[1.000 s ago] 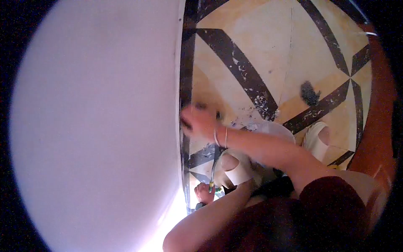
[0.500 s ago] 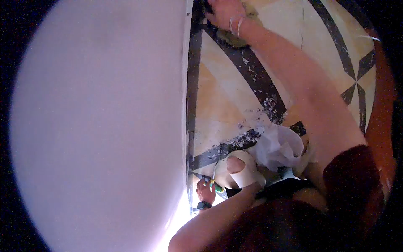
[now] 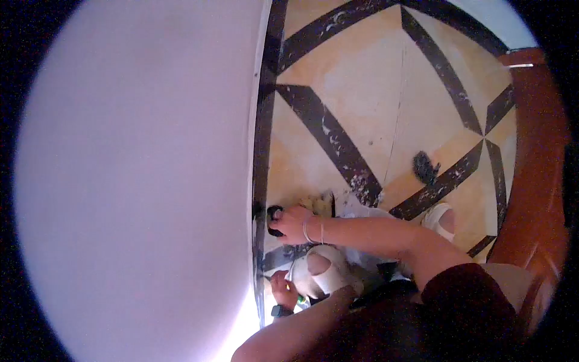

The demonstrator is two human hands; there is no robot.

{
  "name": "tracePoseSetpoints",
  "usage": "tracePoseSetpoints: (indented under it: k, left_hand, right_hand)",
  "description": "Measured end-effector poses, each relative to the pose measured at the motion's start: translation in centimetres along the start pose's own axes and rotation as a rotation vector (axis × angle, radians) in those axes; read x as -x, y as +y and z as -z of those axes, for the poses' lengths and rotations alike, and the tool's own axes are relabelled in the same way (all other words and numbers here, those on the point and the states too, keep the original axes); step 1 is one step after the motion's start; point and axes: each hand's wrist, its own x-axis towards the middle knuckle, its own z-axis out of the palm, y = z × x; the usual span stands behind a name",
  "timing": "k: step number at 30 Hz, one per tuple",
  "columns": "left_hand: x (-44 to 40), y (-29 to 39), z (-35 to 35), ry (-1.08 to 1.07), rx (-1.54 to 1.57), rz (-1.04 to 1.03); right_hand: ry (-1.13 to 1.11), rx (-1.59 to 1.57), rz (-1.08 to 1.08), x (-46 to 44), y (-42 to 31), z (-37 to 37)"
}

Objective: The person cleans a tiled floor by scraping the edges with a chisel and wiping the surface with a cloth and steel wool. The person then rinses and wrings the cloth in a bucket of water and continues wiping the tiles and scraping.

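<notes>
My right hand (image 3: 294, 224) is closed on a dark, curved piece beside the wall's foot. Against its far side lies a dirty yellowish thing with a dark edge (image 3: 318, 203), maybe a brush or cloth; its kind is unclear. Nearer my body, my left hand (image 3: 282, 289), with a watch on the wrist, has its fingers curled round a slim tool with a green-and-yellow handle (image 3: 301, 298), mostly hidden by the hand. A crumpled whitish plastic bag (image 3: 362, 210) lies partly under my right forearm.
A pale wall (image 3: 145, 169) rises on the left. White crumbs (image 3: 365, 184) are scattered over the patterned floor (image 3: 350, 90). A dark grey crumpled thing (image 3: 426, 168) lies to the right. My knee (image 3: 319, 264) shows through torn trousers, and a reddish-brown surface (image 3: 531, 163) borders the right.
My right hand has come back from the far end along the wall to near my knee, with the yellowish thing. My left hand has shifted slightly. The dark grey crumpled thing is now visible.
</notes>
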Motion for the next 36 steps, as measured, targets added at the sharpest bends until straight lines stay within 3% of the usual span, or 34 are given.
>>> tracePoseSetpoints:
  k: [1, 2, 4, 8, 9, 11, 14, 15, 16, 17, 20, 23, 24, 26, 28, 30, 33, 36]
  left_hand:
    - [0.8, -1.0, -0.4, 0.059, 0.066, -0.031]
    - [1.5, -2.4, -1.1, 0.057, 0.210, 0.091]
    - [1.6, -2.6, -1.3, 0.081, 0.295, 0.135]
    - [-0.8, -0.1, -0.6, 0.127, 0.096, -0.048]
    - [-0.9, -1.2, -1.4, 0.111, 0.216, 0.010]
    - [-2.8, 1.1, -0.5, 0.043, 0.039, -0.059]
    - [-4.3, 1.9, -0.7, 0.068, 0.064, -0.090]
    - [-4.5, 2.0, -1.1, 0.078, 0.141, -0.047]
    - [-5.4, 3.8, -0.3, 0.070, 0.002, -0.104]
    - [-6.0, 4.1, -0.1, 0.063, 0.056, -0.150]
    - [-7.2, 4.3, -0.3, 0.024, 0.159, -0.015]
    - [-11.5, 8.2, 0.9, -0.010, 0.110, -0.288]
    - [-12.4, 8.7, 1.2, -0.131, 0.125, -0.229]
    - [-15.3, 10.5, 0.6, -0.212, 0.042, -0.279]
    - [-18.3, 12.2, -0.4, -0.330, -0.088, -0.396]
    - [-20.8, 13.4, -1.6, -0.450, -0.278, -0.517]
    - [-21.9, 13.3, -4.3, -0.520, -0.474, -0.578]
    - [-21.7, 10.4, -6.8, -0.525, -0.492, -0.573]
  right_hand:
    - [0.006, -0.150, -0.060, 0.8, -0.4, 1.6]
    - [0.007, -0.308, -0.118, 1.7, -0.9, 3.3]
    - [0.061, -0.453, -0.151, 2.9, 0.4, 9.5]
    - [0.459, -0.014, -0.143, 1.4, 6.4, 15.9]
    - [0.515, 0.149, -0.168, 0.2, 8.0, 15.8]
    - [0.606, 0.485, -0.219, -2.2, 11.9, 14.8]
    - [0.720, 0.682, 0.024, -3.6, 16.4, 12.2]
    - [0.716, 0.718, 0.007, -3.4, 17.3, 13.0]
    - [0.712, 0.753, -0.010, -3.0, 17.9, 13.9]
    - [0.706, 0.784, -0.032, -2.4, 18.6, 14.6]
    - [0.708, 0.784, -0.447, 2.9, 20.8, 20.8]
    - [0.651, 0.598, -0.858, 10.6, 26.2, 25.2]
    - [0.955, 0.782, -0.728, 13.8, 27.3, 26.0]
    - [0.856, 0.539, -1.111, 21.2, 27.3, 26.4]
    - [0.967, 0.561, -1.364, 28.7, 29.1, 22.2]
    - [0.931, 0.544, -1.633, 35.9, 29.2, 15.9]
    - [0.946, 0.507, -1.760, 42.8, 25.8, 4.5]
    - [1.095, 0.072, -2.063, 43.9, 22.3, 0.3]
